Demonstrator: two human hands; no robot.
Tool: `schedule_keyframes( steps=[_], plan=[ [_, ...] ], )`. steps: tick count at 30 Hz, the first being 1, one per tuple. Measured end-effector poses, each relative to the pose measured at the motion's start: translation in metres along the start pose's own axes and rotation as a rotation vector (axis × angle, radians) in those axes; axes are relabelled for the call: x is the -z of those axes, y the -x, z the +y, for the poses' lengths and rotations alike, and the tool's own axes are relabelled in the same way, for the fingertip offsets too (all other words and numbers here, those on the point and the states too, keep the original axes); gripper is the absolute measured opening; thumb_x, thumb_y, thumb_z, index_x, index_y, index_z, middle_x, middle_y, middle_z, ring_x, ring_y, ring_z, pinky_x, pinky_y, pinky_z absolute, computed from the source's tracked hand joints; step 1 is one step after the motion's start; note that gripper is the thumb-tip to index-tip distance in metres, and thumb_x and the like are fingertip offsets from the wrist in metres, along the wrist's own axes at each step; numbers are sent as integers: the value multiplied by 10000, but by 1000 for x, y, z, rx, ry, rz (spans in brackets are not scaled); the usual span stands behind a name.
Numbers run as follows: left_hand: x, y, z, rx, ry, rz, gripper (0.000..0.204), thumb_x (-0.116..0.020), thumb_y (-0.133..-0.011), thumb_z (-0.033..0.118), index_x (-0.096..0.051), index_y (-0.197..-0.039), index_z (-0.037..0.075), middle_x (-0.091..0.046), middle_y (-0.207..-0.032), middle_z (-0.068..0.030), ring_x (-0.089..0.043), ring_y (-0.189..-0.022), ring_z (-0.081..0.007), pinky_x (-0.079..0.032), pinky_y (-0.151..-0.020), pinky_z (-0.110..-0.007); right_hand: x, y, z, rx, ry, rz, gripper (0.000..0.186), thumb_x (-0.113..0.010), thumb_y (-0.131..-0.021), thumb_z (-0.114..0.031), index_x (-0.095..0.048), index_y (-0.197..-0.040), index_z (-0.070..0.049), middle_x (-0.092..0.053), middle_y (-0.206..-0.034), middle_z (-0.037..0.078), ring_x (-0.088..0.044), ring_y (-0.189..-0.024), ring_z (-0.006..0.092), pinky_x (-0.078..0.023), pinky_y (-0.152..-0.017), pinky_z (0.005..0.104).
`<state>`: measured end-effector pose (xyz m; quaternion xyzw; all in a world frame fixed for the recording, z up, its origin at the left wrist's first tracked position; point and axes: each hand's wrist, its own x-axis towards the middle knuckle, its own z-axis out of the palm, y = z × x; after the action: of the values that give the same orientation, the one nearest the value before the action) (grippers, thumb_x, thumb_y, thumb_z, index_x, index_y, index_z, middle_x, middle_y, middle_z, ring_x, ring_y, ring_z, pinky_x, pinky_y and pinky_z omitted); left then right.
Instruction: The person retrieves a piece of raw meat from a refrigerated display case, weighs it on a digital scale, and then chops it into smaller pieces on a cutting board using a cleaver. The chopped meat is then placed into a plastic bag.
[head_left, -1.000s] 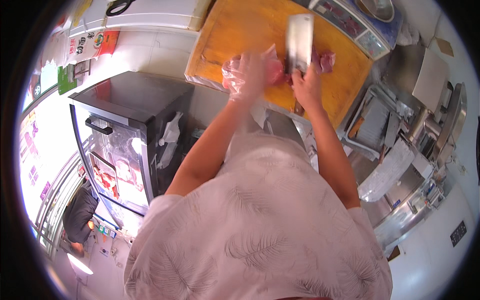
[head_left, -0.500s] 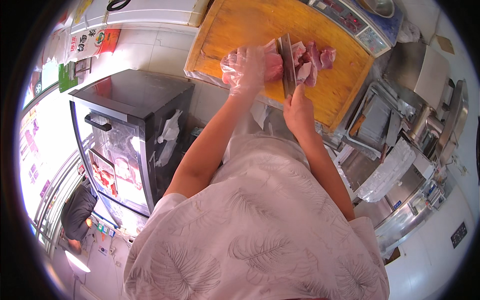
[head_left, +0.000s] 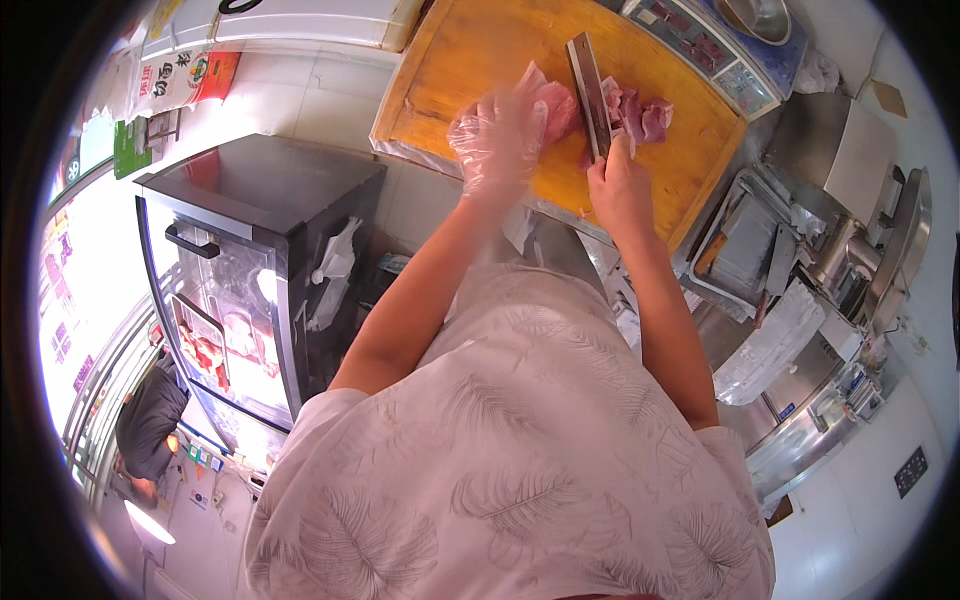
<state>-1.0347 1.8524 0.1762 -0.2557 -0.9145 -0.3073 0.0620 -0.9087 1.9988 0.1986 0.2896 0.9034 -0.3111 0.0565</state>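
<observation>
red and black characters (head_left: 160,87) on a white-red bag (head_left: 192,85)

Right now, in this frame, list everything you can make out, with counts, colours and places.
Cutting board: one, orange, top centre
Cleaver: one, silver, over the board
Meat piece: one, pink, left of cleaver
Cut meat: count unclear, dark pink, right of cleaver
Scale: one, blue and grey, upper right
Metal bowl: one, silver, top right
Cabinet: one, black, left
Printed bag: one, white and red, upper left
Tray: one, grey, right
Lamp: one, white, lower left
Other person: one, dark clothing, lower left
Left hand: one, clear glove, at meat
Right hand: one, bare, gripping cleaver
</observation>
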Motion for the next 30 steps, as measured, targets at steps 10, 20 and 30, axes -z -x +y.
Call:
schedule_keyframes(
  steps=[10,20,30],
  plan=[
    [2,-28,-52,-309,-213,-268,433,-737,-970,469,-688,-1177,92,-730,-1008,-126,-703,-867,-370,-524,-717,-527,-49,-34,-18,-40,-7,115,391,-653,-966,-75,-428,-1240,91,-687,-819,325,-702,-813,533,-561,-670,571],
    [1,-38,-85,-510,-156,-102,344,-743,-978,341,-719,-1179,63,-760,-1033,-139,-724,-890,-375,-563,-759,-499,-4,10,-16,-105,-237,206,233,-627,-984,-95,-488,-1134,17,-678,-852,321,-665,-798,565,-499,-698,623],
    [-26,-17,-41,-8,-113,140,224,-654,-1041,287,-731,-1082,81,-727,-957,-158,-688,-920,-393,-511,-853,-548,-26,28,-21,-6,24,98,450,-604,-976,-53,-417,-1353,106,-690,-937,344,-665,-866,577,-519,-767,635]
  ],
)
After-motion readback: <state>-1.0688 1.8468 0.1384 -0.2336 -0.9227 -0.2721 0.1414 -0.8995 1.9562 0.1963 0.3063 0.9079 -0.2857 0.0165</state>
